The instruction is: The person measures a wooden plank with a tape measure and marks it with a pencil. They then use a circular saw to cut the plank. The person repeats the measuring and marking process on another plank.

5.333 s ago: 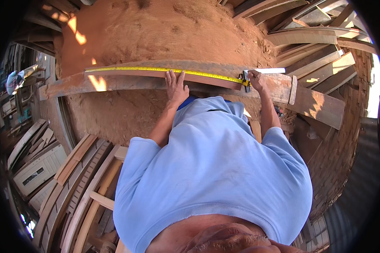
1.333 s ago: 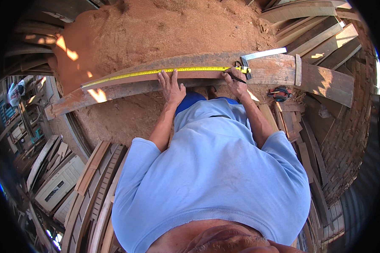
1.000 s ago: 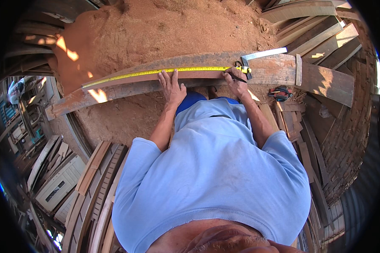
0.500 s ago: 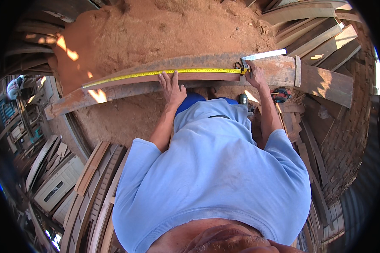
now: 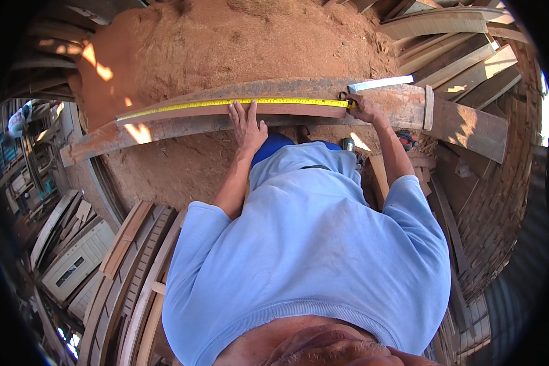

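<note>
A yellow tape measure [image 5: 287,102] stretches along a reddish wooden strip [image 5: 305,111]. The strip lies on a long, weathered plank [image 5: 396,104]. My left hand [image 5: 247,126] rests on the strip, fingers spread, their tips touching the edge of the tape. At the strip's right end my right hand [image 5: 366,111] is closed around the dark tape case, which my fingers partly hide. A pale metal straight piece, apparently a square's blade [image 5: 381,83], lies just beyond my right hand on the plank.
Reddish sawdust [image 5: 244,43] covers the ground beyond the plank. Boards [image 5: 463,67] are stacked at the far right. A red-and-dark power tool [image 5: 407,141] sits by my right forearm, and a green-grey cylindrical object [image 5: 348,144] near my lap. Timber [image 5: 128,244] is piled at lower left.
My right hand has drawn back slightly from the metal blade and now grips the tape case more closely. The blade has shifted a little. My left hand stays on the strip.
</note>
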`<state>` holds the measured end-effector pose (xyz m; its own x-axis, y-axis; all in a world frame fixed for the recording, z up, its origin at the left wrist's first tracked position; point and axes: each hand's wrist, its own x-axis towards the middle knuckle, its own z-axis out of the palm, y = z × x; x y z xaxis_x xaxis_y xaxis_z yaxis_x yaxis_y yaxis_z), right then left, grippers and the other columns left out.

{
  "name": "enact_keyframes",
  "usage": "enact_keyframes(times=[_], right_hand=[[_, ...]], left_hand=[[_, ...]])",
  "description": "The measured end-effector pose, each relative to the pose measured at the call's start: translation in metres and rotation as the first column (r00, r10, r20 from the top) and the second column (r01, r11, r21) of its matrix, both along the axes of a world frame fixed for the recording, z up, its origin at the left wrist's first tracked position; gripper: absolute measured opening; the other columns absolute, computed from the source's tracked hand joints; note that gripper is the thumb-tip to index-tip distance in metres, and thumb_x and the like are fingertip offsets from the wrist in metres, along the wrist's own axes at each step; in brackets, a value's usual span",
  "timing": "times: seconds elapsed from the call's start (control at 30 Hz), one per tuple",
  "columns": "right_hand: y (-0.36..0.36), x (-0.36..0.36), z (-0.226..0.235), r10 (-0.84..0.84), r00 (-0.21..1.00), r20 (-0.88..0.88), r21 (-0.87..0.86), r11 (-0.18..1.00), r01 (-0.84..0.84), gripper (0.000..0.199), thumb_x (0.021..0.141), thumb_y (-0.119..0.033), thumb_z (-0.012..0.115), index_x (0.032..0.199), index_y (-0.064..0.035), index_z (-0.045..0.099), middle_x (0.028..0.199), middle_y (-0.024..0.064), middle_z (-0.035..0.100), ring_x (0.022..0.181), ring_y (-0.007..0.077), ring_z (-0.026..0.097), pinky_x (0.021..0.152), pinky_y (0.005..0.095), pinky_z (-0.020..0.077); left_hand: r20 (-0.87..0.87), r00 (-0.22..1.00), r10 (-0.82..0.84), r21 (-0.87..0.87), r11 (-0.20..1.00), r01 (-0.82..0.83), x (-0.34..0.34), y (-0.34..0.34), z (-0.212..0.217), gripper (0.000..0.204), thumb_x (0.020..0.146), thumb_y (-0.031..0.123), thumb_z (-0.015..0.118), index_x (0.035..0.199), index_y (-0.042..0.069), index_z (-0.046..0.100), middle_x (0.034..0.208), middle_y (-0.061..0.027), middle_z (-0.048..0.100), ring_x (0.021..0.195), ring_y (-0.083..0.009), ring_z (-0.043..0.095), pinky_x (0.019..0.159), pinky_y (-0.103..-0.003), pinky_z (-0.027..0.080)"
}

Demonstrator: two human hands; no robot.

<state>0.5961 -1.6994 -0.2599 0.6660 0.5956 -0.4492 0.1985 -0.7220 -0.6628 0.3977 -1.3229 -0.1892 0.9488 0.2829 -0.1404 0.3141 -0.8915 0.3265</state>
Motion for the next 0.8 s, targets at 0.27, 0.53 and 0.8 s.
enact_keyframes(times=[0.27,0.53,0.8], right_hand=[[-0.002,0.014,0.012,0.018,0.982,-0.188,-0.125,0.991,-0.042,0.042,0.07,-0.029,0.083,0.103,-0.008,0.068,0.092,0.0163,0.071,0.088,0.0305,0.068,0.076,0.0408,0.0526],[-0.002,-0.01,0.056,-0.044,0.991,-0.124,0.041,0.998,0.05,0.035,0.07,-0.022,0.08,0.079,-0.0068,0.05,0.071,0.0094,0.052,0.067,0.0228,0.051,0.062,0.0378,0.0435],[0.024,-0.058,0.111,0.262,0.958,-0.116,0.13,0.96,-0.247,0.03,0.074,-0.013,0.076,0.092,-0.0055,0.054,0.082,0.0169,0.06,0.077,0.0384,0.06,0.067,0.0442,0.0457]], left_hand=[[-0.001,1.0,0.006,0.011,1.0,-0.006,0.001,0.0,-0.002,0.078,0.081,0.018,0.069,0.153,0.014,0.039,0.158,-0.0391,0.016,0.149,-0.0563,0.009,0.122,-0.062,0.013],[-0.028,1.0,0.008,-0.008,1.0,-0.008,0.001,0.001,0.004,0.078,0.082,0.019,0.069,0.153,0.013,0.039,0.158,-0.0392,0.017,0.15,-0.0552,0.008,0.122,-0.061,0.014],[-0.191,0.615,0.765,-0.658,0.365,-0.658,-0.005,0.008,-0.004,0.053,0.089,0.033,0.075,0.121,-0.001,0.05,0.12,-0.0208,0.057,0.109,-0.0314,0.059,0.093,-0.05,0.05]])
